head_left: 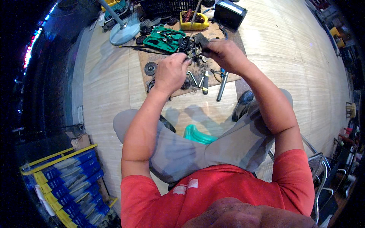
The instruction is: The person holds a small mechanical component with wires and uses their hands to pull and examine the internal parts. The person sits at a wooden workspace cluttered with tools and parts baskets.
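Both my arms reach forward over a brown board on the floor. My left hand [172, 72] is closed, its thumb and fingers pinched at a small dark part whose kind I cannot make out. Opposite it, my right hand [227, 55] is closed on a dark grey flat piece [200, 40], perhaps a rag. Between the fingertips runs a thin dark piece [196, 56]; which hand bears it is unclear. Just below the hands lie a hex key [193, 78], a black and yellow utility knife [205, 83], pliers [216, 75] and a metal tube with a blue end [222, 86].
A green tool case [164, 39] lies open beyond my left hand, with a round black disc [150, 68] nearer. Behind stand a yellow bin [194, 25] and a black battery [230, 15]. A pale-blue round stand base [124, 29] is far left; a blue-yellow rack [72, 182] stands near left.
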### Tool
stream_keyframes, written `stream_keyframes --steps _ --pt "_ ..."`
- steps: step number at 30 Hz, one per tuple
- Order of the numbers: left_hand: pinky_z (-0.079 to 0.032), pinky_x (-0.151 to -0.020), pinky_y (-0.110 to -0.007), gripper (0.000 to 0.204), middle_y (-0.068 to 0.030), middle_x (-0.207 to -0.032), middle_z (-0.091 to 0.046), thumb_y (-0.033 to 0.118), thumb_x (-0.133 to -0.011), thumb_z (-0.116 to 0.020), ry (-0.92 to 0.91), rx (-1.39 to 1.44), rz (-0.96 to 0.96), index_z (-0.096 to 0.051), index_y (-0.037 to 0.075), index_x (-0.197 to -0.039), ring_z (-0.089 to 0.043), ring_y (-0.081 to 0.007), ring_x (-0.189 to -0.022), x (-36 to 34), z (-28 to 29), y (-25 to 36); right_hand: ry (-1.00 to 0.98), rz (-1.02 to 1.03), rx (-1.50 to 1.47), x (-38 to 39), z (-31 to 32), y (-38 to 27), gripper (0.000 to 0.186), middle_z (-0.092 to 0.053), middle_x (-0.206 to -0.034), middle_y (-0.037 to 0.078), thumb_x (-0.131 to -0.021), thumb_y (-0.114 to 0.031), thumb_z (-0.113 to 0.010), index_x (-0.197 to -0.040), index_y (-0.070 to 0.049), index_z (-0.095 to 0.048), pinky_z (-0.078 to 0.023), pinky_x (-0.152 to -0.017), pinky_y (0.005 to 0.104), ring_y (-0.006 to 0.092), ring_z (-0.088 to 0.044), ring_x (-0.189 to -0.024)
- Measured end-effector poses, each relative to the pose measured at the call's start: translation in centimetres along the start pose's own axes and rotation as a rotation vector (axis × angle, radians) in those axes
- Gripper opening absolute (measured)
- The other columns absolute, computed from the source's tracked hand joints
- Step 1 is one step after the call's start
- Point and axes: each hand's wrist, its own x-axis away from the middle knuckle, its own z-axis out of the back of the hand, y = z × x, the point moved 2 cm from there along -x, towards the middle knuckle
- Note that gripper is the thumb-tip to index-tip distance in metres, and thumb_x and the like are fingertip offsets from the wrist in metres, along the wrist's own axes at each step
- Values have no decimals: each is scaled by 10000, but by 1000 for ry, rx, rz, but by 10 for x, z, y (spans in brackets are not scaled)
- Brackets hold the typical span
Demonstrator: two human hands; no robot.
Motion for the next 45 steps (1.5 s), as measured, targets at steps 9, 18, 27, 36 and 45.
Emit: stream_keyframes --steps 9,18,27,36,45 --pt "-475 -669 -425 97 -157 -792 -630 126 -816 -634 5 22 -28 -636 35 -847 -609 -351 -767 1 -4 3 -50 49 -26 1 -12 -2 166 -590 -803 150 -812 -177 -632 -830 -24 -573 -469 -699 451 367 -591 -809" --pt "-472 -675 -416 74 -138 -792 -639 103 -785 -648 23 -36 -120 -648 45 -831 -612 -333 -755 0 -3 4 -108 51 -50 1 -11 -2 147 -602 -813 141 -803 -124 -652 -908 -27 -621 -471 -700 415 348 -591 -808" --pt "-469 -669 -403 75 -131 -778 -640 80 -759 -662 54 14 -206 -639 27 -807 -614 -320 -743 2 -3 4 -109 37 -96 1 -10 0 153 -596 -774 162 -803 -162 -642 -799 -19 -591 -455 -668 459 376 -587 -776" --pt "-469 -656 -411 87 -145 -771 -632 98 -786 -657 8 113 -167 -634 23 -823 -609 -338 -739 13 -7 4 -189 -13 -74 11 -14 -2 153 -604 -802 143 -787 -124 -667 -904 -32 -630 -462 -688 419 345 -595 -796" --pt "-471 -699 -441 122 -177 -821 -630 123 -811 -633 -103 -58 41 -626 13 -864 -602 -364 -798 21 -8 1 -192 -22 -1 13 -16 -6 222 -627 -882 150 -793 -155 -660 -973 -27 -638 -476 -739 419 342 -599 -851"
